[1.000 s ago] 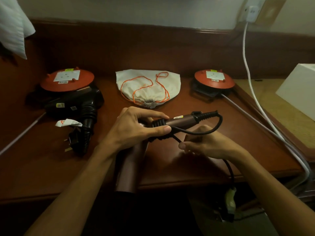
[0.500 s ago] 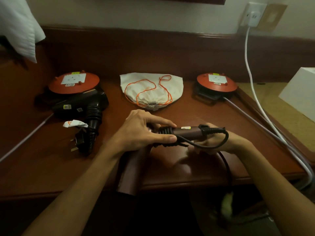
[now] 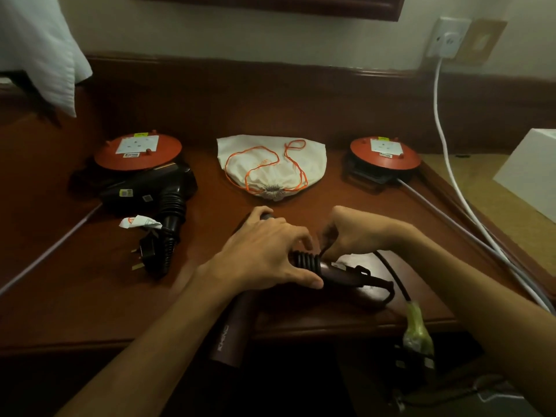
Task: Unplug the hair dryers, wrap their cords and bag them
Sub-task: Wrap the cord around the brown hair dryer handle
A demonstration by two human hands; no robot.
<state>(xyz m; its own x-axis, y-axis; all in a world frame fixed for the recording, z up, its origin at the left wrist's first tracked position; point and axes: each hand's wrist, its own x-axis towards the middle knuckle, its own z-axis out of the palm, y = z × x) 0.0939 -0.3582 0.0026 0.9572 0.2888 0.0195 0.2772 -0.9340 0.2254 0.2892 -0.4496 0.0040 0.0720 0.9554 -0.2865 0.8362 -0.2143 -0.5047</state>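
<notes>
My left hand [image 3: 264, 254] grips a brown hair dryer [image 3: 231, 329] where the handle meets the barrel; its barrel points toward me over the table's front edge. Black cord is coiled in several turns round the handle [image 3: 346, 273]. My right hand [image 3: 358, 233] pinches the black cord [image 3: 391, 272] just behind the coils. The cord's plug [image 3: 416, 335], with a pale tag, hangs below the table edge. A second, black hair dryer [image 3: 150, 191] lies at the left with its cord wrapped and plug [image 3: 144, 251] loose. A white drawstring bag [image 3: 270, 167] lies closed at the middle back.
Two red round socket reels stand on the wooden table [image 3: 75, 290], one at back left [image 3: 138, 149] and one at back right [image 3: 385, 153]. A white cable [image 3: 445, 139] runs from the wall socket [image 3: 448, 37] down the right side. A white box [image 3: 529, 170] sits far right.
My right hand has come up from under the handle to its far side, carrying the cord round it. The handle now lies lower on the table and the hanging plug has swung closer.
</notes>
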